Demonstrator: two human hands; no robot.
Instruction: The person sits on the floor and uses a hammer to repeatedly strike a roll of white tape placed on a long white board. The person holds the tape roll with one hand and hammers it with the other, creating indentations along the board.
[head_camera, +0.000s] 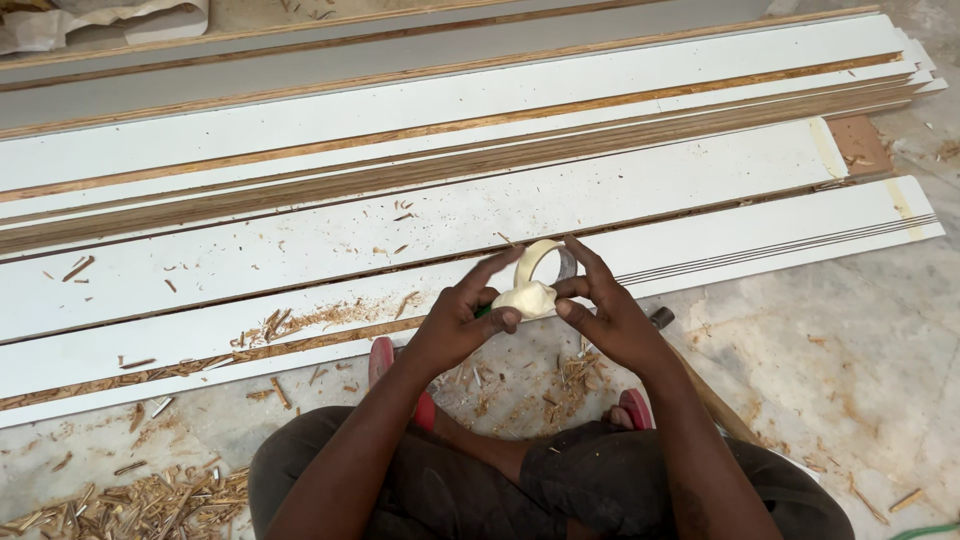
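Both hands meet just below frame centre. The left hand (455, 318) curls its fingers and thumb around a crumpled, cream-coloured wad of tape (526, 298), soft and wrinkled. The right hand (605, 315) pinches the same wad from the 3 o'clock side, with its index finger reaching up against a thin tape ring (545, 260), pale beige outside with a greyish hollow core. The ring stands upright at 12 o'clock from the wad and touches it; something green shows under the left fingers, possibly a tool handle, but too little shows to tell.

Behind the hands, from 9 to 2 o'clock, long white laminated boards (300, 250) lie flat and parallel, smooth-faced, with raw brown fibrous edges. Wood shavings (150, 500) litter the boards and pile up at 7 o'clock on the mottled stone floor (850, 350). The floor at 4 o'clock is open, with only scattered chips. A wooden handle (715, 400) slants beside the right forearm. Red sandals (381, 355) peek out beneath the wrists, above dark trousers (520, 490).
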